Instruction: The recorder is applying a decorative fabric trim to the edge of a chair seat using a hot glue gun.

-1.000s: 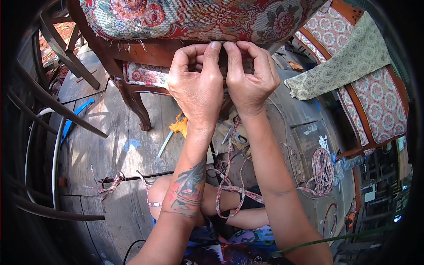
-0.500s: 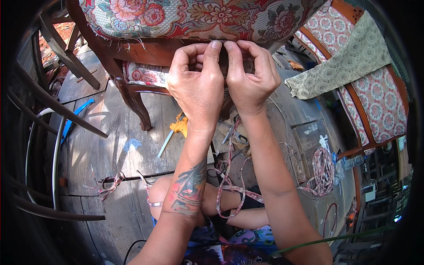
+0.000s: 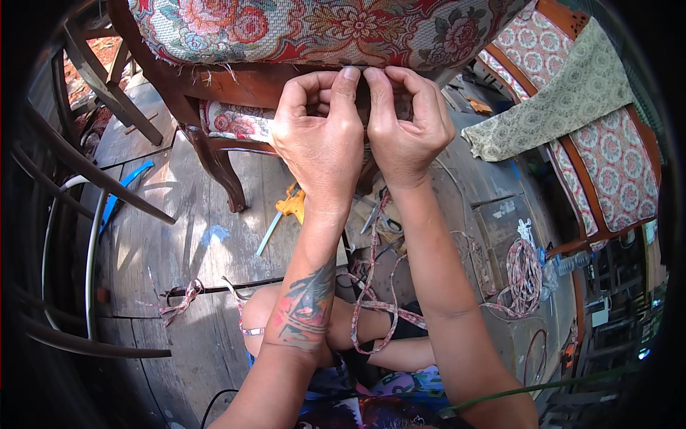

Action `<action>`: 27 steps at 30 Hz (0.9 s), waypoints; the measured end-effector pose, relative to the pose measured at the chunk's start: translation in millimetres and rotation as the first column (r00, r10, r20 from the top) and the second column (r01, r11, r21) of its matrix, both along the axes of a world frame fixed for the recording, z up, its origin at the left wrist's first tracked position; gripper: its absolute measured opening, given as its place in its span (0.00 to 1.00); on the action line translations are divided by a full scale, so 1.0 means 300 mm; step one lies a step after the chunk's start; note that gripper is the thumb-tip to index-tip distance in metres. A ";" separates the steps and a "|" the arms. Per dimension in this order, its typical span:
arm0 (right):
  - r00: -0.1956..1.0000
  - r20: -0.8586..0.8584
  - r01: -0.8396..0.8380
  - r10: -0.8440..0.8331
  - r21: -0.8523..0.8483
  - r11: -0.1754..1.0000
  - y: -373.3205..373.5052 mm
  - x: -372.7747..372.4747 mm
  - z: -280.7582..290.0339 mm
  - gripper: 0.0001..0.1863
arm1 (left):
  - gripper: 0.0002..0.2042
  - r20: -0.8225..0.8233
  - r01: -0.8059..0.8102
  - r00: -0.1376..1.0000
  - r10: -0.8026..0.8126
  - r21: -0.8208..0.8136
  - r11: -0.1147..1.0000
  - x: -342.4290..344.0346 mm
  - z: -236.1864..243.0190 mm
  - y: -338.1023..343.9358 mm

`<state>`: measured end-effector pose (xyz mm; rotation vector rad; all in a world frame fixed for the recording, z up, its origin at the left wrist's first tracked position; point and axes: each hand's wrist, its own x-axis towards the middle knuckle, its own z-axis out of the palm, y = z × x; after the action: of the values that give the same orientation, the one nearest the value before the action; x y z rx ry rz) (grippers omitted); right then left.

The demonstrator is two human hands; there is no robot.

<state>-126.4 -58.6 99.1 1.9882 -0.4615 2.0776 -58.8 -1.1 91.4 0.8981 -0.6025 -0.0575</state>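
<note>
A wooden chair (image 3: 229, 84) stands before me, its back covered in floral upholstery fabric (image 3: 321, 36) with a frayed lower edge at the left. My left hand (image 3: 323, 136) is closed in a pinch on that lower edge, thumb on the near side. Right beside it, my right hand (image 3: 407, 132) pinches the same edge, the two thumb tips almost touching. The fingertips behind the fabric are hidden. Beneath my hands, a patterned trim cord (image 3: 393, 309) loops over my legs. A yellow glue gun (image 3: 291, 206) with a pale glue stick lies by my left forearm.
Scissors (image 3: 370, 218) lie on the wooden floor (image 3: 214, 247) between my forearms. At the right are a coil of trim cord (image 3: 524, 279), a plastic bottle (image 3: 570, 263) and chairs with a green patterned cloth (image 3: 550, 100) draped over them. Curved metal bars (image 3: 91, 272) crowd the left.
Almost nothing differs. Both hands keep their pinch at the fabric's lower edge, with only a very slight shift.
</note>
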 end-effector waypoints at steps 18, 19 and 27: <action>1.000 0.003 0.001 -0.001 0.057 0.998 0.013 -0.008 0.001 0.10 | 0.09 0.021 -0.019 1.000 0.018 0.029 0.999 -0.011 0.003 -0.004; 1.000 0.006 0.000 -0.001 0.055 0.999 0.013 -0.006 -0.002 0.10 | 0.09 0.024 -0.027 0.999 0.026 0.035 0.999 -0.008 0.002 -0.005; 1.000 0.013 -0.007 0.007 -0.017 1.000 -0.001 0.002 -0.017 0.11 | 0.09 0.009 -0.016 1.000 0.016 0.028 0.999 -0.004 -0.013 -0.009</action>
<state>-125.7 -59.0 93.9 1.9709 -0.4383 2.0932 -59.9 -3.9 87.5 0.9310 -0.6044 -0.0480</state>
